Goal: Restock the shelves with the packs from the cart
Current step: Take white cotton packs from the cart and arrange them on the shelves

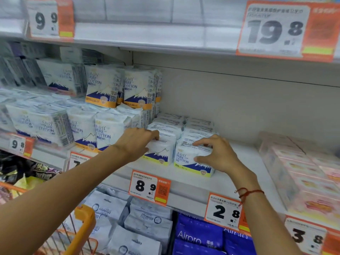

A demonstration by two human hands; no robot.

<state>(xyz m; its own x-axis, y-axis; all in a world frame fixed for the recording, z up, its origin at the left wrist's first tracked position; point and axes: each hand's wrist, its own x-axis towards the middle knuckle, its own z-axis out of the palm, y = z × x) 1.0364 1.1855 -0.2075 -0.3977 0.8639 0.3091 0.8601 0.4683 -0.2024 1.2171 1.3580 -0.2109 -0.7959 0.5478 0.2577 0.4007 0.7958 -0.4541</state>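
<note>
Two front packs gripped on the shelf [239,181].
Left hand [137,142] grips left pack [161,150]; right hand [219,153] grips right pack [185,159], packs touching.

The white shelf [244,162] carries two rows of yellow-banded Pure Cotton packs [191,162] running from near its front edge to the back wall. At its left end stand stacked orange-banded packs [108,129]; at its right end sits a block of pink packs [301,173].

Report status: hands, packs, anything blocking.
Left hand grips left front pack. Right hand grips right front pack. Both packs on shelf. Nothing blocking.
</note>
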